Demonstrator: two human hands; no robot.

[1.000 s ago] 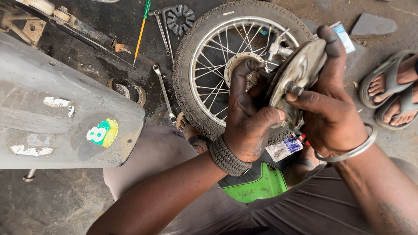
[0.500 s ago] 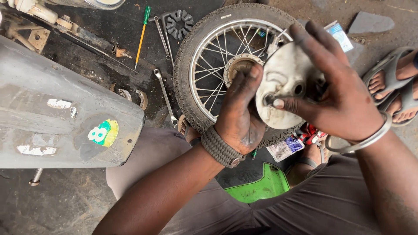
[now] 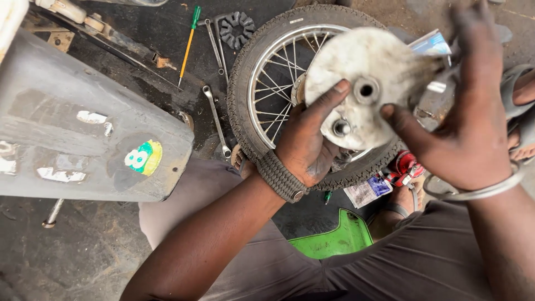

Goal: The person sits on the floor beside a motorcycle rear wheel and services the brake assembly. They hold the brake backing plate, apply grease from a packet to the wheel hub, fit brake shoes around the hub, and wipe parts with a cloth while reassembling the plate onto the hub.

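Both my hands hold up a round, dull grey metal brake plate [image 3: 368, 83] with a centre hole and a bolt stub, its flat face turned toward me. My left hand [image 3: 312, 142], with a braided band at the wrist, grips its lower left edge. My right hand [image 3: 462, 117], with a metal bangle, grips its right side and looks blurred. Below the plate a spoked motorcycle wheel [image 3: 251, 95] with its tyre lies flat on the dark ground.
A grey motorcycle body panel [image 3: 83, 128] with a round sticker fills the left. Spanners [image 3: 216, 120], a green-handled screwdriver [image 3: 188, 42] and a black rubber damper [image 3: 237, 29] lie near the wheel. A green plastic piece [image 3: 334, 239] sits by my knees. Another person's sandalled foot [image 3: 521, 100] is at the right edge.
The plate has been turned from edge-on to face me and lifted closer to the camera. My right hand shifted from its top to its right side.
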